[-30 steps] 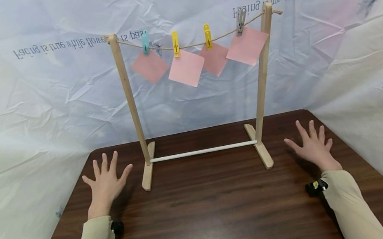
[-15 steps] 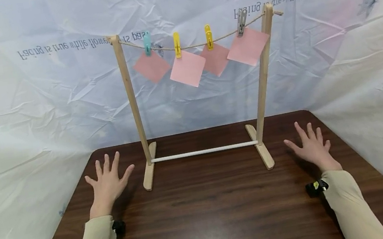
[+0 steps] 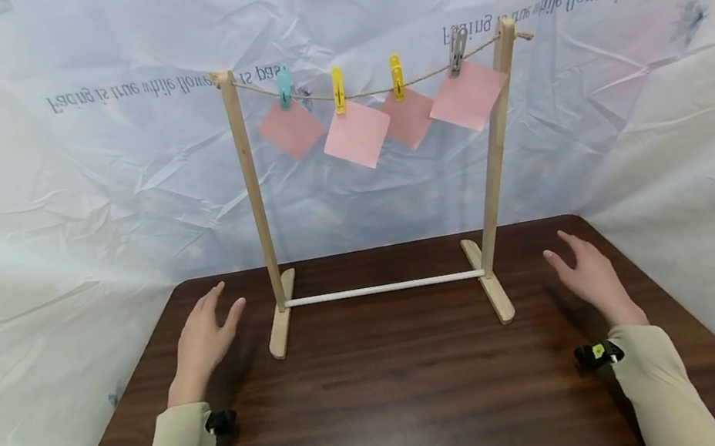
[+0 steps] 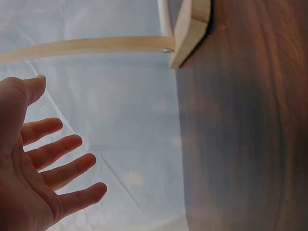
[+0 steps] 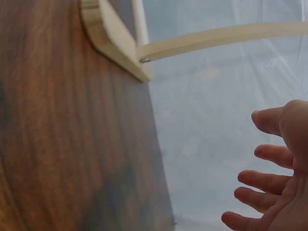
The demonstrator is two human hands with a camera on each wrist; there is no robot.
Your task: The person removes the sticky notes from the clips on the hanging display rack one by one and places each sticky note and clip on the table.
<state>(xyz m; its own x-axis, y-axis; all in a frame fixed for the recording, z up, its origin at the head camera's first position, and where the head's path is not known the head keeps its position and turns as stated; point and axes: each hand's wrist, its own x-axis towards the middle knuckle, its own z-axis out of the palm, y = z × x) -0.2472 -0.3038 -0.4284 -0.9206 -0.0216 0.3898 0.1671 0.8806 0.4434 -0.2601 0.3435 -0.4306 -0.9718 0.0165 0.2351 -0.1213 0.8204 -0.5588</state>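
My left hand (image 3: 203, 345) is held over the table to the left of a wooden stand (image 3: 256, 192). Its fingers are loosely extended and hold nothing, as the left wrist view also shows. On the other side of the stand, my right hand (image 3: 593, 281) hovers with relaxed fingers, touching nothing. A twine line (image 3: 372, 93) runs between the stand's two posts. Pink paper squares (image 3: 358, 135) hang from it by a teal clothespin (image 3: 285, 89), a yellow clothespin (image 3: 339, 90), another yellow clothespin (image 3: 397, 77) and a grey clothespin (image 3: 458, 51).
The stand's feet (image 3: 496, 298) rest on a dark wooden table (image 3: 384, 390), joined by a white rod (image 3: 382, 288). A pale printed sheet (image 3: 111, 176) closes off the back and both sides. Each wrist wears a black strap device (image 3: 222, 422).
Both hands have turned from palm-down with spread fingers to thumb-up, with fingers closer together. The head view has shifted slightly, so the stand appears a little lower and further right.
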